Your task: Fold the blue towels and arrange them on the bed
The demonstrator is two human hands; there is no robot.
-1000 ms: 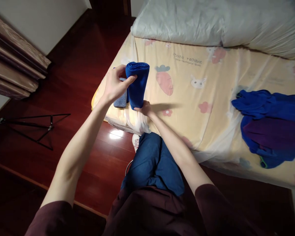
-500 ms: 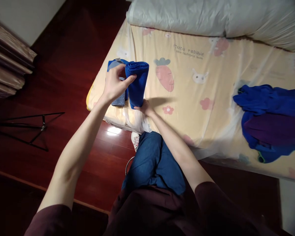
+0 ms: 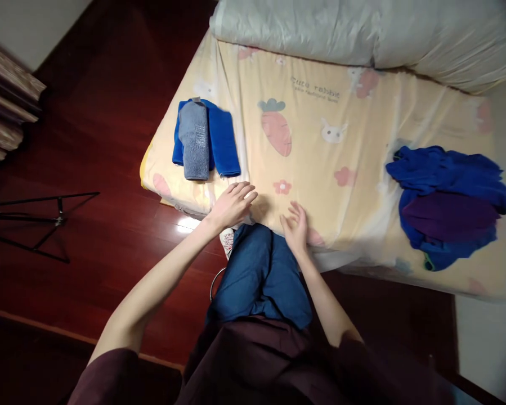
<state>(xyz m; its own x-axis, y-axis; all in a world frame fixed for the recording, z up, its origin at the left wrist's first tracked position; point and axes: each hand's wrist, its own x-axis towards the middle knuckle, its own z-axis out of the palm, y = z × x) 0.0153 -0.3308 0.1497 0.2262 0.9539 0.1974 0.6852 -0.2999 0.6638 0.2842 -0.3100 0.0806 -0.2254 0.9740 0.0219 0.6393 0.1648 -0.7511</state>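
Over the near edge of the bed, my left hand (image 3: 234,206) is held with its fingers apart and nothing in it. To its right, my right hand (image 3: 295,226) is empty too, fingers loosely spread. Beyond the left hand lies a rolled blue towel (image 3: 224,143). A rolled grey towel (image 3: 196,143) with lettering and a small tag lies beside it, on top of more blue cloth. Far to the right, a crumpled heap of blue cloths (image 3: 451,169) rests on the bed, with a dark purple cloth (image 3: 451,216) among it.
The bed (image 3: 312,163) has a yellow sheet printed with carrots and rabbits. A pale, plastic-looking long bundle (image 3: 320,34) lies along its back. Black tripod legs (image 3: 58,219) stand on the red wood floor (image 3: 121,146) at left, near curtains (image 3: 8,107).
The rolled blue towel has left both hands and now lies beside the grey one. My hands have drawn back toward me, the right one shifting to the right.
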